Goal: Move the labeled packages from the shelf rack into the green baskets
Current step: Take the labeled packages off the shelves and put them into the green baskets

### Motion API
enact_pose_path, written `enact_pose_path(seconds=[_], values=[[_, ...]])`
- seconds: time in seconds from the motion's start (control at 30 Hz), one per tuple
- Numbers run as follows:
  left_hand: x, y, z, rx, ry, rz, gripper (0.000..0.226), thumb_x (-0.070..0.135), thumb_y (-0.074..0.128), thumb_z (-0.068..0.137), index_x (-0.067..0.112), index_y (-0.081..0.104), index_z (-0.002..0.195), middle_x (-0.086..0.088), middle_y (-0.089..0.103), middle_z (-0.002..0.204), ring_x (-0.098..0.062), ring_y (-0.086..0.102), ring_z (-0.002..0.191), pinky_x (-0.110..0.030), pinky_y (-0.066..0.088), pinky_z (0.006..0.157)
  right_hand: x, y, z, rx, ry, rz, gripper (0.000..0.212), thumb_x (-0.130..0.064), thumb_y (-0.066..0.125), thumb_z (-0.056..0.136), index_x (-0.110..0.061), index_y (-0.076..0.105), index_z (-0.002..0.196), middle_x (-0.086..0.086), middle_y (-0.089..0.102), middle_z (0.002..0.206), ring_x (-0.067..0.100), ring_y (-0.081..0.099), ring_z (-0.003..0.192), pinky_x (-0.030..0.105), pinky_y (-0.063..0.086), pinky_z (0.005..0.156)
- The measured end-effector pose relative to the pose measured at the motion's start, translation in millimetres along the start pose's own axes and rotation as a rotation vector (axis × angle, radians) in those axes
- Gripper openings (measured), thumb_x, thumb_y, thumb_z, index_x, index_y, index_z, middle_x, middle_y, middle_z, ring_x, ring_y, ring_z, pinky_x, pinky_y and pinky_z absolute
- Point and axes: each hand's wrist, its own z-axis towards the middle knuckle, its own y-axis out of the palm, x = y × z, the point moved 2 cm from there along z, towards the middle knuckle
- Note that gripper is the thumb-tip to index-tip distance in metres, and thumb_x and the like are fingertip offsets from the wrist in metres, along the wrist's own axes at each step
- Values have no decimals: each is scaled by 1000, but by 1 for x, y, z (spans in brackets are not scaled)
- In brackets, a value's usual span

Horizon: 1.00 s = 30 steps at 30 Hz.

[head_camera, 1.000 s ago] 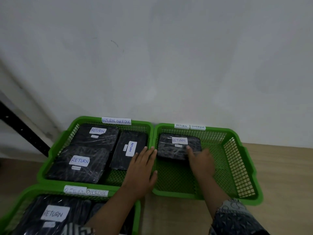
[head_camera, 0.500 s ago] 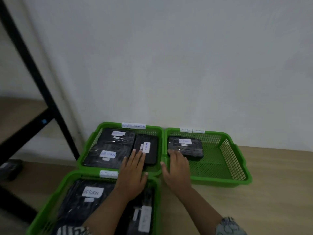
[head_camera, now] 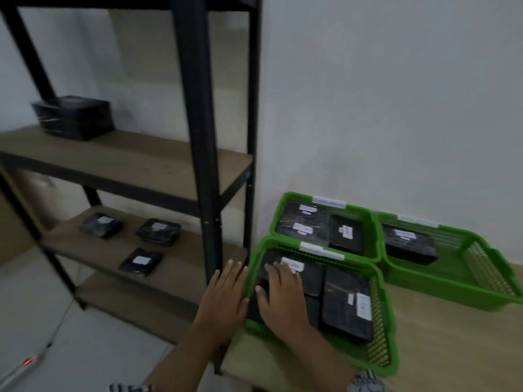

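Note:
Three green baskets stand on a wooden table: a near one, a far left one and a far right one. Black wrapped packages with white labels lie in each. On the black shelf rack to the left, three labeled packages rest on a lower shelf, and a stack of black packages sits on the shelf above. My left hand hovers flat and empty beside the near basket's left rim. My right hand is spread empty over that basket's packages.
A white wall stands behind the baskets. The rack's black upright post stands just left of the near basket. The bottom shelf is bare wood. A grey floor with a power strip showing a red light lies at lower left.
The view has swung left, bringing the shelf rack into sight. Both empty hands have moved left and back, from the far baskets to the near basket. The package stays in the far right basket.

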Motion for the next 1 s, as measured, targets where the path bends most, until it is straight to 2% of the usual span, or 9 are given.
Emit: enact_pose_path(seconds=[0.13,0.27,0.5,0.63,0.73,0.77,0.87,0.97,1.0], values=[[-54,-17,-47,-19,-133,52,58,36,39,81,5,52,129,-12,55,132,-29,45,126,-43,37,102,-63,27,-5,-65,-69,-26,57,-44,37,81,-12,62,121,10,63,123,31,57,119,53,44,96],[-100,-31,-71,-77,-249,81,59,37,39,79,5,55,125,-13,58,127,-29,50,122,-49,44,92,-112,51,2,-189,-182,-16,73,-51,14,86,-15,30,147,6,26,155,26,13,146,48,10,117],[-184,-30,-79,-163,-306,130,60,42,38,79,8,58,124,-11,59,127,-28,52,121,-45,40,94,-172,104,42,-262,-247,-18,61,-40,29,94,-15,21,149,6,18,158,23,4,147,43,1,117],[-240,-29,-68,-194,-347,105,62,42,39,81,10,49,133,-10,49,138,-22,33,132,-45,25,102,-205,138,80,-287,-247,-55,59,-39,33,97,-17,18,150,5,15,159,22,2,147,43,2,117],[-282,-33,-54,-178,-296,96,64,38,35,94,15,11,148,-1,0,153,-19,-6,141,-39,-6,109,-231,165,108,-337,-218,-46,59,-39,32,98,-19,14,151,4,10,160,20,-1,147,40,0,117],[-297,-34,-49,-184,-305,92,64,38,34,96,16,5,149,0,-4,154,-18,-9,142,-37,-10,108,-239,177,118,-354,-214,-36,59,-39,31,98,-18,14,151,5,10,160,20,-1,147,41,0,117],[-341,-32,-43,-179,-333,74,64,39,35,97,18,5,149,-3,1,157,-19,-10,142,-36,-13,107,-265,210,136,-405,-157,-53,63,-44,21,92,-17,21,149,7,16,158,24,6,147,44,8,117],[-386,-19,-41,-211,-321,25,64,37,39,96,17,8,149,-5,4,157,-18,-16,137,-36,-13,106,-287,244,154,-351,-120,-84,65,-47,26,85,-14,50,135,12,46,143,31,39,136,49,35,105],[-401,-15,-39,-220,-308,15,64,36,40,96,17,9,149,-5,5,157,-18,-17,136,-36,-13,106,-293,255,160,-361,-95,-78,62,-46,28,87,-14,49,136,11,45,145,31,37,137,49,33,106]])
